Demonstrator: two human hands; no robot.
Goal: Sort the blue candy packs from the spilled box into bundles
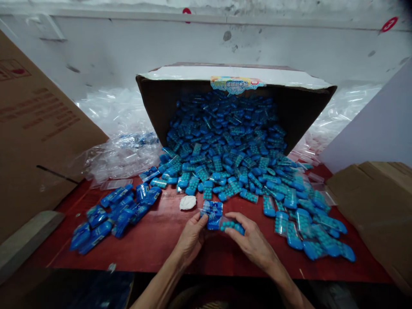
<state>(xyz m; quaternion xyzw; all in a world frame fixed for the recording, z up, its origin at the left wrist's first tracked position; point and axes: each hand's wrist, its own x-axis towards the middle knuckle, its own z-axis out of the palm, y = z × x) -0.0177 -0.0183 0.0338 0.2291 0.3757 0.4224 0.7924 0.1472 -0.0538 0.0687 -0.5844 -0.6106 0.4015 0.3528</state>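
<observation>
My left hand (190,238) pinches a small clear bag with a blue printed card (211,213) just above the red tabletop (154,246). My right hand (252,241) grips a blue toy piece with teal buttons (232,227) at the bag's right end, touching it. Both hands sit near the table's front edge. Behind them a large pile of the same blue pieces (231,163) spills from a tipped cardboard box (291,109). A row of filled blue bags (116,210) lies at the left.
A small white lump (187,202) lies in front of the pile. Heaps of clear plastic bags (124,154) sit at the back left and right. Brown cartons stand at the left (35,137) and right (380,206). A white wall (106,51) closes the back.
</observation>
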